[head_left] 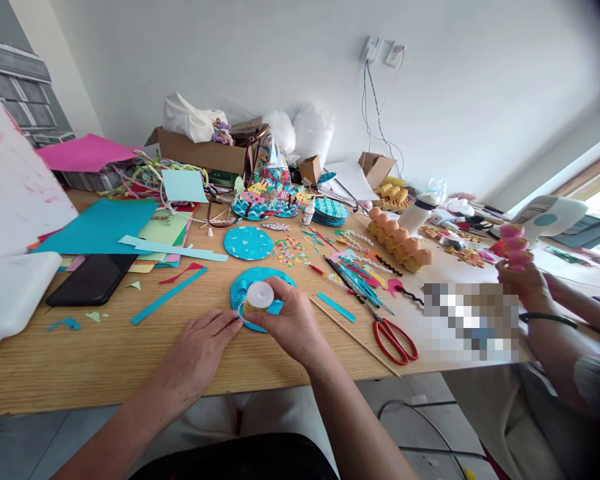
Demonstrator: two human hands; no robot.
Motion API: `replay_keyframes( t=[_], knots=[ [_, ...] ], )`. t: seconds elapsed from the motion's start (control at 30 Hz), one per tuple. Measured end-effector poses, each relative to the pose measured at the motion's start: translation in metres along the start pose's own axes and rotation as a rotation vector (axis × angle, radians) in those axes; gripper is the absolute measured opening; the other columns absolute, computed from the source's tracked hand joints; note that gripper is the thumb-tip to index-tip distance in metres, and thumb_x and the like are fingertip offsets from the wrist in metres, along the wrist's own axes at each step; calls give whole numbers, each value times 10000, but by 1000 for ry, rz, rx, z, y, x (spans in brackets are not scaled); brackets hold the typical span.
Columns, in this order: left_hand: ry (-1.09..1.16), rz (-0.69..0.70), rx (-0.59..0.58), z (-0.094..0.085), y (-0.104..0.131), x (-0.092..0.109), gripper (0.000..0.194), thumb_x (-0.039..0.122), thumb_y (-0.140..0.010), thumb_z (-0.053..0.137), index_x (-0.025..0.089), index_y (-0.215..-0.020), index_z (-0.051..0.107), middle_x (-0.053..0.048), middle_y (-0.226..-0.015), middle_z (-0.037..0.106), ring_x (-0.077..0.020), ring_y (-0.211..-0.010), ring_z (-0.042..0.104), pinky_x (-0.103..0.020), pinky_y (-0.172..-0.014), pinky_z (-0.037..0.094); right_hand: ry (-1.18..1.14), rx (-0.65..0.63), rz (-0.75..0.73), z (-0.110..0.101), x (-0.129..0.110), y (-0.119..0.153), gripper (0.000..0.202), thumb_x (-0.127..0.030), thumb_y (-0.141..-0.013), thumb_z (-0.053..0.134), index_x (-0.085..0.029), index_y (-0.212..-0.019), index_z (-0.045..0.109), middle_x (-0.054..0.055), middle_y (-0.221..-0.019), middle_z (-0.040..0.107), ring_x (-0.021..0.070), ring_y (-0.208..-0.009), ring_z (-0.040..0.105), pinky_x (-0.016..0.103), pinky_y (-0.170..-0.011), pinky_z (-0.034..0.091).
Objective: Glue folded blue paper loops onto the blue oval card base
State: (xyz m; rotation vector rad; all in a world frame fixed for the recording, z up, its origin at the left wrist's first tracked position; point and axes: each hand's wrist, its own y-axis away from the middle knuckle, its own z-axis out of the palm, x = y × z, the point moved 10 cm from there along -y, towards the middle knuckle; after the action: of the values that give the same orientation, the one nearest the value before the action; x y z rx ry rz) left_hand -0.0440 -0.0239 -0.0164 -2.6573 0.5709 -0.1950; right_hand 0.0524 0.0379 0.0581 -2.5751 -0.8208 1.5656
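My right hand (pixel 293 320) is closed around a small bottle (pixel 260 296) with a round white end facing up and a yellowish label. It looks like a glue bottle and is tipped over a round blue disc (pixel 240 283) on the table. The bottle's lower end is hidden. My left hand (pixel 207 347) lies on the table with its fingers together, and the fingertips grip the disc's left edge beside a thin white curved piece. The thumb is hidden. Behind stands a second blue disc (pixel 249 243) dotted with pale bits.
Red-handled scissors (pixel 395 340) and a wooden stick (pixel 355 337) lie to the right. Blue strips (pixel 170 295), a black phone (pixel 91 279) and coloured paper (pixel 100 223) are left. An egg carton (pixel 400 243) stands farther back. At right, another person's hands (pixel 525 287) hold pink cups (pixel 515 247).
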Motion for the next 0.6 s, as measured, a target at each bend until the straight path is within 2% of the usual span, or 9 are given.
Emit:
replay_keyframes(
  t=[0.17, 0.33, 0.6],
  knots=[
    [-2, 0, -17, 2, 0, -1, 464, 61, -803, 309, 192, -1155, 582, -72, -1170, 636, -249, -1079, 569, -434, -859, 509, -1, 9, 14, -1, 0, -2, 180, -304, -644, 702, -204, -678, 557, -53, -646, 569, 114, -621, 493, 202, -558, 338],
    [-11, -3, -69, 4, 0, -2, 473, 65, -801, 317, 209, -1173, 571, -47, -1194, 626, -232, -1106, 554, -399, -876, 506, -15, 20, 26, -3, 2, -3, 167, -310, -652, 674, -203, -652, 546, -54, -624, 547, 111, -610, 474, 203, -557, 336],
    [23, -21, -70, 5, 0, -4, 484, 65, -791, 338, 223, -1187, 566, -48, -1207, 619, -223, -1126, 542, -403, -898, 494, -33, 30, 32, 0, 3, -4, 178, -316, -639, 651, -199, -602, 523, -53, -591, 513, 105, -577, 448, 200, -531, 322]
  ],
)
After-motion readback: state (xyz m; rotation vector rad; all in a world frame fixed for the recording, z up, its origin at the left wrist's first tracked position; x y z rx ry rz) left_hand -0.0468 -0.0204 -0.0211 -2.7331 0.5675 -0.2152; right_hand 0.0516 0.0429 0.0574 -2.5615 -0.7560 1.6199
